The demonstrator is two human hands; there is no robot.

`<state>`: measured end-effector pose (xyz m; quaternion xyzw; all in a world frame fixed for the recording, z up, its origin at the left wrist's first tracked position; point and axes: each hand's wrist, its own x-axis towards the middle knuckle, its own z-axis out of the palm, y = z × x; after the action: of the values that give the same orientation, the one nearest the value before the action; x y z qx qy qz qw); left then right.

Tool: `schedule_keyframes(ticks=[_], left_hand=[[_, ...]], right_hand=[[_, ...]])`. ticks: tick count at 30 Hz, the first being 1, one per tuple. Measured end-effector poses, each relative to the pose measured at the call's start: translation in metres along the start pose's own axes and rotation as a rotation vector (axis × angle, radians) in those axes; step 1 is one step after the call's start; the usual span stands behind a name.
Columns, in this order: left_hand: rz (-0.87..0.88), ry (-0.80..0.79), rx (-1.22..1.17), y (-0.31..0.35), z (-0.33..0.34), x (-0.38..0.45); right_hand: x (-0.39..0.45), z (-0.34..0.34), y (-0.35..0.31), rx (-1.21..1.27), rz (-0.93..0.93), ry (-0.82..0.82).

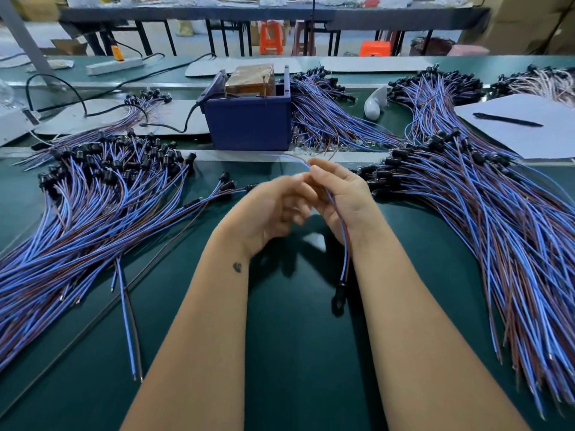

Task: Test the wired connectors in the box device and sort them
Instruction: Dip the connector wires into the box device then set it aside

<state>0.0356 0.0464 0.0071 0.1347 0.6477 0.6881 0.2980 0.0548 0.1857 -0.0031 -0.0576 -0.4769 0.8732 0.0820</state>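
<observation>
Our right hand (339,194) pinches one blue-and-brown wired connector (342,244), its black plug dangling between our forearms; our blurred left hand (277,206) curls at the bare ends, grip unclear. Splayed ends could miss the dark blue plastic box device (249,119), or the lead could drop into the wrong pile.

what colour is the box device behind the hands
Dark blue, with a brown block inside; the box shows only in the head view.
</observation>
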Motion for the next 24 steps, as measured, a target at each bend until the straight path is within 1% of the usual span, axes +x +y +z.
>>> schedule_keyframes(ticks=[1,2,3,4,6,8,11,17,20,24], left_hand=[[0.023,0.18,-0.089,-0.001,0.001,0.005],[0.055,0.321,-0.154,-0.002,0.001,0.009],[0.088,0.419,-0.166,-0.003,0.001,0.012],[0.114,0.478,-0.137,-0.005,0.0,0.013],[0.15,0.51,-0.071,-0.006,0.001,0.013],[0.188,0.493,-0.065,-0.006,0.004,0.011],[0.244,0.522,-0.039,-0.007,0.005,0.012],[0.246,0.608,0.107,-0.011,0.0,0.014],[0.252,0.68,0.177,-0.01,-0.004,0.014],[0.271,0.797,0.271,-0.012,-0.012,0.012]], right_hand=[[0.0,0.001,0.001,-0.024,-0.008,-0.02],[-0.001,0.001,0.002,-0.057,-0.018,-0.036],[-0.002,0.003,0.003,-0.099,-0.027,-0.049],[-0.003,0.005,0.004,-0.153,-0.035,-0.057],[-0.005,0.01,0.006,-0.292,-0.054,-0.066],[-0.007,0.014,0.01,-0.411,-0.07,-0.072],[-0.009,0.018,0.011,-0.478,-0.072,-0.044],[-0.008,0.021,0.016,-0.641,-0.13,0.078],[-0.006,0.018,0.016,-0.68,-0.163,0.152],[-0.006,0.017,0.015,-0.619,-0.18,0.207]])
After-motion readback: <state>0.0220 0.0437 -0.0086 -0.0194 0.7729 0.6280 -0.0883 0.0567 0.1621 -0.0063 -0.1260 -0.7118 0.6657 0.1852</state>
